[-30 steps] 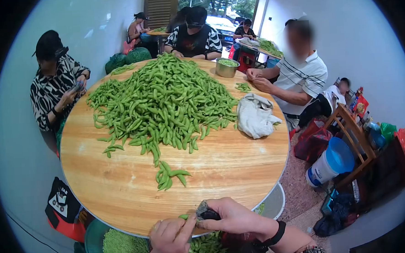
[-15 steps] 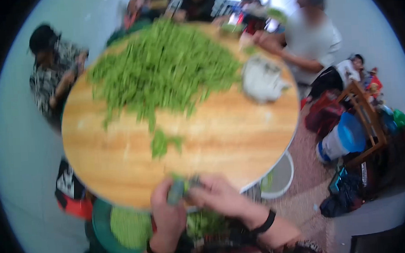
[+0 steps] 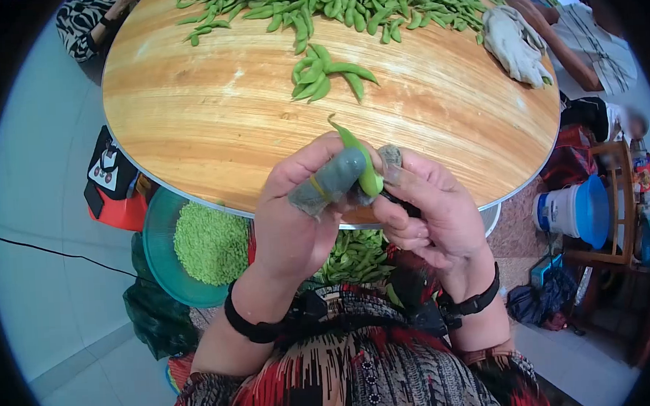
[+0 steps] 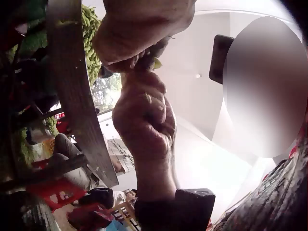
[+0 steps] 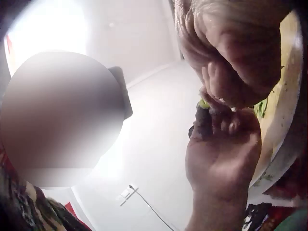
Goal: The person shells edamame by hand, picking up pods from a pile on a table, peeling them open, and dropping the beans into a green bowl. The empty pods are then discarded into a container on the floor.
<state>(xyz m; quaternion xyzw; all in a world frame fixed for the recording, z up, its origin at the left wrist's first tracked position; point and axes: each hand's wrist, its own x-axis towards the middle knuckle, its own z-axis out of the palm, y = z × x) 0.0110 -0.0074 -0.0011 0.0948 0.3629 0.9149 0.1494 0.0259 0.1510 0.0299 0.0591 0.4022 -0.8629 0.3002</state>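
A green pod (image 3: 367, 173) stands between the two hands over the table's near edge in the head view, its thin tip pointing up. The left hand (image 3: 295, 197) pinches it; a grey-green cover with a yellow band wraps that thumb. From the other side the right hand (image 3: 439, 212) grips the pod's lower end, with a worn grey cover on a fingertip and something dark in its curled fingers. The left wrist view shows the right hand (image 4: 147, 115) curled against the left; in the right wrist view a bit of the pod (image 5: 204, 103) shows between them.
Several loose pods (image 3: 320, 74) lie on the round wooden table (image 3: 210, 121), before a big pile (image 3: 373, 2). A grey cloth (image 3: 511, 46) lies at the right. Below the edge are a green basin (image 3: 158, 248) of shelled beans and more pods (image 3: 353, 256). A bucket (image 3: 561, 213) stands right.
The head view has tilted down, so the table and pile sit higher. The hands have come together round a pod that now stands upright between them.
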